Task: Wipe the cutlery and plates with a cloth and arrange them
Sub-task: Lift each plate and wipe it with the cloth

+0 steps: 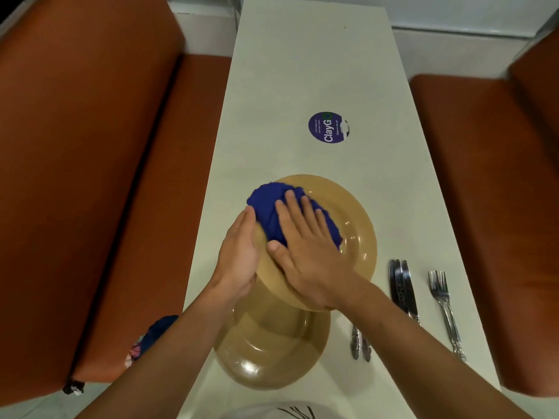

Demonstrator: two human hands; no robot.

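Visible body parts: two hands and two forearms, plus a strip of clothing at the near edge.

1. Left hand (pixel 239 255): bare. Thumb and palm side are in view; the fingers are hidden.
2. Right hand (pixel 305 252): bare. Back of the hand is in view, with four fingers and a thumb; the nails are short and unpainted.
3. Left forearm (pixel 169 352) and right forearm (pixel 423 337): uncovered up to the near frame edge.
4. Garment (pixel 266 411): white fabric, near centre. It carries thin black line markings (pixel 298 412); the pattern is cut off by the frame.
5. Dark blue fabric (pixel 157 331) with a floral patch, near left: whether it is worn cannot be determined.
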